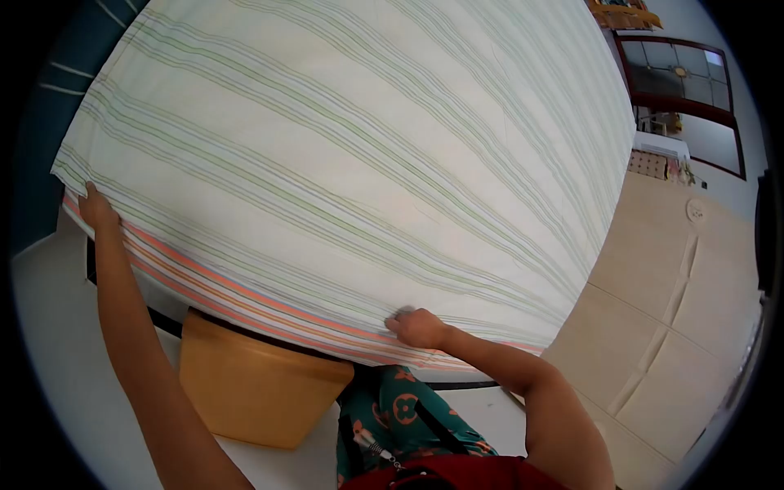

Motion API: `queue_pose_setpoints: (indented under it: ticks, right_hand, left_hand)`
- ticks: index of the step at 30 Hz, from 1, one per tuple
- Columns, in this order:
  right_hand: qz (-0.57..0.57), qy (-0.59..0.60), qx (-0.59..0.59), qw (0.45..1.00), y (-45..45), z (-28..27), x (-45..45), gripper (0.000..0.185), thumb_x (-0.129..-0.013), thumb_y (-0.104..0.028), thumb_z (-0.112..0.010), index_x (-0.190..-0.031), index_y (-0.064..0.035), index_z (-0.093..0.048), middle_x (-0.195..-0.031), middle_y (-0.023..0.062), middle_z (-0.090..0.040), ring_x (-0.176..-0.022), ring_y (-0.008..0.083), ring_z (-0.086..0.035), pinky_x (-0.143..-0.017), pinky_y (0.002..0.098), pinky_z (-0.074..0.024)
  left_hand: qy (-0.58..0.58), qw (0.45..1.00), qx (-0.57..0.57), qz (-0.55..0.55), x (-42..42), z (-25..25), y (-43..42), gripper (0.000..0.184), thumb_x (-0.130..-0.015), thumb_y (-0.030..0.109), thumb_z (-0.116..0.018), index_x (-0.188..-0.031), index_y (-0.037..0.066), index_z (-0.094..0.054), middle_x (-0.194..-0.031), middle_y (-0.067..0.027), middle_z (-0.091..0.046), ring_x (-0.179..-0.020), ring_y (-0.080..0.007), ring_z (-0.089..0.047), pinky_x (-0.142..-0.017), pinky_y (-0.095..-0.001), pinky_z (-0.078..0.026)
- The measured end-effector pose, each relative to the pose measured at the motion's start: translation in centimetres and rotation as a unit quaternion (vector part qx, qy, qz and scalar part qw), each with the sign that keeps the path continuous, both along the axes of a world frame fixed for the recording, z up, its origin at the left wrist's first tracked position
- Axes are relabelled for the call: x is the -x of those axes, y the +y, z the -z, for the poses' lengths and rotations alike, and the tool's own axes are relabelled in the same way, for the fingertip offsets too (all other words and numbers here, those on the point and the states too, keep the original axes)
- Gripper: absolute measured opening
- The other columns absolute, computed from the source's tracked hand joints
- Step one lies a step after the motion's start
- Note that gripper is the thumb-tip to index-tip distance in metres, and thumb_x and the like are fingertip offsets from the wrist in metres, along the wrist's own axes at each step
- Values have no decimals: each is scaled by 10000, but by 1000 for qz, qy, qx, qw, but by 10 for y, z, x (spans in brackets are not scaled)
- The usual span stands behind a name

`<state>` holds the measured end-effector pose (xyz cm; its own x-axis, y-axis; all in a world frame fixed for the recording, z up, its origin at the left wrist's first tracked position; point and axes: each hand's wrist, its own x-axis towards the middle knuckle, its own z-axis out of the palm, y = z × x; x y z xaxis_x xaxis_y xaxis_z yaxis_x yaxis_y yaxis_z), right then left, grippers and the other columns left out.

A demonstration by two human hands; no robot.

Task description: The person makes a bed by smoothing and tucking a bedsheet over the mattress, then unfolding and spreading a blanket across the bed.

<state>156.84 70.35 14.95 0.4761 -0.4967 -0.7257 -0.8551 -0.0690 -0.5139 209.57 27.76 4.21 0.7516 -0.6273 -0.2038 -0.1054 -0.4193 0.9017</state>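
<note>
A large white cloth with green and grey stripes point(327, 155) is spread over a wide flat surface. Along its near side shows a band of orange and pink stripes. At the cloth's left corner, my left hand point(98, 208) is closed on the edge, its thumb on top. My right hand point(418, 328) is closed at the near edge, right of centre, with its fingertips on the cloth; a small dark blur lies beside the fingers.
Below the near edge stands a tan wooden panel point(253, 380). My legs in green patterned trousers point(408, 408) are against the edge. Beige cabinets point(645, 302) stand on the right, with a framed glass panel point(678, 73) beyond. Dark blue material point(41, 147) lies far left.
</note>
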Motion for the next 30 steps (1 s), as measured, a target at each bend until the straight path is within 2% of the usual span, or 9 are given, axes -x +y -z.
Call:
queue_pose_setpoints:
  ticks: [3, 4, 7, 10, 13, 17, 21, 26, 30]
  right_hand:
    - [9, -20, -5, 1000, 3, 31, -2, 128, -792, -156, -491, -831, -37, -513, -689, 158, -575, -690, 339, -584, -583, 443, -483]
    - [7, -13, -13, 1000, 4, 37, -5, 152, -797, -177, -492, -836, -34, -524, -669, 152, -578, -697, 334, -591, -589, 456, -480]
    - [-38, 14, -33, 999, -3, 29, -8, 173, -806, -155, -458, -857, -21, -556, -685, 159, -602, -664, 326, -602, -605, 433, -490]
    - [-48, -12, -9, 999, -13, 11, -12, 167, -784, -168, -489, -853, -23, -539, -666, 148, -595, -677, 307, -601, -620, 418, -492]
    - [-62, -38, 9, 997, -14, -3, -6, 146, -764, -165, -511, -823, -32, -516, -627, 127, -573, -635, 291, -583, -603, 411, -481]
    - [-8, -112, 60, 992, -1, 3, 2, 108, -751, -148, -513, -765, -43, -496, -562, 108, -537, -574, 284, -565, -592, 404, -467]
    - [-35, -148, 53, 987, 15, 27, -5, 118, -752, -155, -500, -747, -38, -515, -566, 110, -549, -555, 295, -568, -595, 407, -470]
    - [-57, -119, 43, 990, 29, 36, 7, 164, -780, -174, -477, -728, -38, -552, -623, 135, -598, -588, 301, -595, -588, 411, -468]
    - [-40, -128, 67, 989, 34, 29, 19, 160, -785, -171, -473, -735, -40, -550, -613, 127, -595, -595, 302, -593, -618, 406, -469]
  left_hand:
    - [159, 979, -111, 59, -64, 30, -28, 402, -901, 253, -512, -1110, -90, -511, -1010, -170, -589, -883, -272, -587, -702, -343, -497]
    - [152, 973, -166, 54, -63, 24, -33, 351, -893, 263, -527, -992, -71, -566, -898, -130, -607, -823, -242, -593, -666, -345, -482]
    - [118, 979, -163, 21, -56, 9, -34, 402, -893, 308, -525, -1016, -72, -572, -943, -134, -617, -852, -232, -593, -678, -354, -485]
    - [-189, 962, -150, 131, -85, 30, -35, 509, -906, 395, -477, -1072, -79, -559, -1066, -179, -596, -916, -304, -583, -822, -375, -452]
    - [-427, 892, -122, 84, -65, 16, -19, 520, -909, 433, -432, -1086, -31, -585, -1054, -173, -616, -918, -303, -592, -804, -373, -459]
    - [-274, 944, -129, 131, -113, 49, -27, 434, -923, 361, -425, -1114, 2, -577, -1045, -163, -620, -937, -286, -587, -832, -342, -457]
    - [172, 978, -104, 61, -114, 24, -38, 437, -951, 281, -415, -1232, -52, -450, -1193, -141, -540, -1048, -268, -531, -896, -351, -438]
    - [41, 944, -66, 320, -208, 56, -45, 416, -925, 236, -474, -1237, -37, -454, -1187, -146, -530, -1081, -244, -509, -886, -339, -424]
    - [200, 940, -145, 235, -116, 7, -30, 431, -899, 298, -537, -1205, -3, -493, -1147, -100, -555, -1036, -206, -529, -861, -334, -445]
